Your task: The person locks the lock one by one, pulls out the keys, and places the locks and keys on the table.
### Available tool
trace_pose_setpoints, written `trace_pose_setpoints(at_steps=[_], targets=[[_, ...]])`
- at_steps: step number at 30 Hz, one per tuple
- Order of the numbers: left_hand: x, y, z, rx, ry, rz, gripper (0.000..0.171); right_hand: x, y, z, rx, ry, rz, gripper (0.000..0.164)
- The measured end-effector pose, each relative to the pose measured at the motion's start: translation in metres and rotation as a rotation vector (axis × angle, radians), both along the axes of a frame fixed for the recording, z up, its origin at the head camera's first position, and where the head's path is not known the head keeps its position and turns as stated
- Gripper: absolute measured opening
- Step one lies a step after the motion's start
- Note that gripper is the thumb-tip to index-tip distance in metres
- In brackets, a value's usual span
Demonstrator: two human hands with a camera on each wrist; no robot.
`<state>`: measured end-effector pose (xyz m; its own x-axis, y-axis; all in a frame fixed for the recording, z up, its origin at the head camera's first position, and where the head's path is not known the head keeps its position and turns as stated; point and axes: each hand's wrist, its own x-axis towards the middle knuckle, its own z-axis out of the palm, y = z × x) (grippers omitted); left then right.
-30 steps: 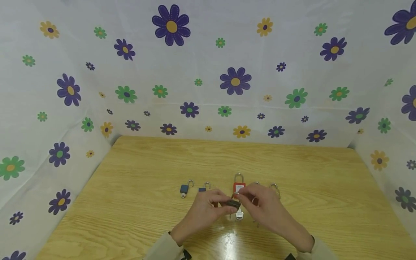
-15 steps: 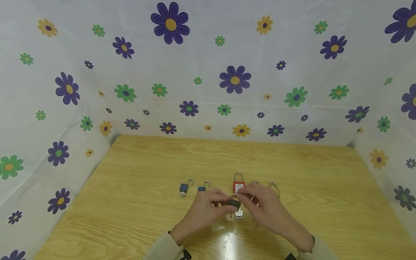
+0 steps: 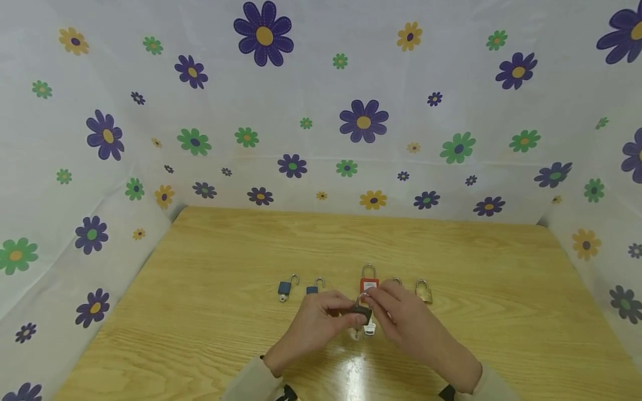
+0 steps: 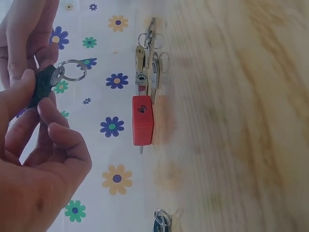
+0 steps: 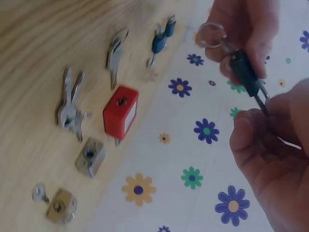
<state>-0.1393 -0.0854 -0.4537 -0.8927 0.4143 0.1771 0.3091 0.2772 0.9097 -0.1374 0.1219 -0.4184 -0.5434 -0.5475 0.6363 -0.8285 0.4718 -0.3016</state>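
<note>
A small dark green padlock (image 3: 362, 313) is held above the table, between my two hands. My left hand (image 3: 316, 326) pinches its body between thumb and fingers. My right hand (image 3: 413, 317) pinches the metal shackle (image 5: 262, 99) with thumb and fingertips. A key (image 4: 57, 76) with a split ring (image 4: 73, 70) sits at the keyhole end, away from the shackle. Just behind the hands, a red padlock (image 3: 369, 285) lies on the table, its shackle pointing away. A silver key (image 3: 370, 328) lies on the tabletop, partly covered by the held padlock in the head view.
Two blue padlocks (image 3: 284, 289) with raised shackles lie to the left. A brass padlock (image 3: 423, 292) lies to the right, beside a silver padlock (image 5: 90, 157). Loose keys (image 5: 70, 104) lie near them. A flower-printed sheet (image 3: 321, 100) encloses the wooden table (image 3: 225, 250).
The held padlock has tilted, so its shackle stands up more. My right hand has shifted slightly, and more of the brass padlock shows. My left hand keeps its grip nearly unmoved.
</note>
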Motion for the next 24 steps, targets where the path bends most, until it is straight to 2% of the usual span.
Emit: trace_pose_setpoints(at_steps=[1,4,7,9,17,21,24], targets=[[0.0,0.0,0.0,0.021,-0.02,-0.005,0.022,0.0,0.001,-0.001,0.039,0.035,-0.006,0.034],[0.0,0.001,-0.001,0.077,-0.087,-0.013,0.02,0.0,0.005,-0.001,0.153,0.108,-0.026,0.027],[0.0,0.002,-0.001,0.104,-0.139,-0.012,0.018,0.001,0.009,-0.002,0.233,0.108,-0.017,0.046],[0.001,0.002,0.001,0.112,-0.167,-0.012,0.016,0.001,0.011,-0.002,0.268,0.095,-0.008,0.054],[0.008,0.004,0.027,0.131,-0.207,-0.043,0.015,0.001,0.011,-0.001,0.352,0.094,-0.027,0.06],[0.008,0.005,0.026,0.134,-0.216,-0.072,0.014,0.001,0.011,-0.002,0.358,0.102,-0.03,0.058],[0.004,0.005,0.014,0.131,-0.228,-0.094,0.014,0.001,0.011,-0.004,0.332,0.131,-0.024,0.054]])
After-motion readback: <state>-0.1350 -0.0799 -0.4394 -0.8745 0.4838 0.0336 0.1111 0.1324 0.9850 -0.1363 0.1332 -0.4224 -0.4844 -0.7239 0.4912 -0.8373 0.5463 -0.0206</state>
